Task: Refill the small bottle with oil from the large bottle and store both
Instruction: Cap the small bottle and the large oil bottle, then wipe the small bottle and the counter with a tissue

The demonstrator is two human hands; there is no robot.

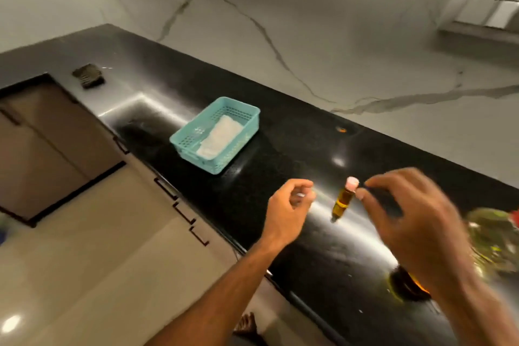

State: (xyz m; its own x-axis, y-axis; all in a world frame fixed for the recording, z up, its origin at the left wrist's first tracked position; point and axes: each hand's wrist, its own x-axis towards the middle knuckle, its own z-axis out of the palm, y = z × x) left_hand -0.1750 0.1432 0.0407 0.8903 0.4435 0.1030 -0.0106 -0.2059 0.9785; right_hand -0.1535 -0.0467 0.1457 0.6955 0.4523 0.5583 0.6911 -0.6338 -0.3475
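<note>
The small bottle [343, 199] stands on the black counter [280, 132], amber oil inside and a pale pink cap on top. My right hand [407, 205] hovers just right of it with fingers spread; the thumb tip is close to the bottle's neck and the hand is motion-blurred. Left of the bottle, my left hand [290, 199] has loosely curled fingers with a small pale glint between them; I cannot tell if it holds anything. The large bottle [494, 239], blurred, greenish and red-capped, sits at the right edge.
A teal perforated basket [182, 140] with a white cloth inside stands further back on the counter. A small dark item [88, 76] lies near the far left corner. A marble wall backs the counter, and drawers with dark handles [165, 188] run along its front.
</note>
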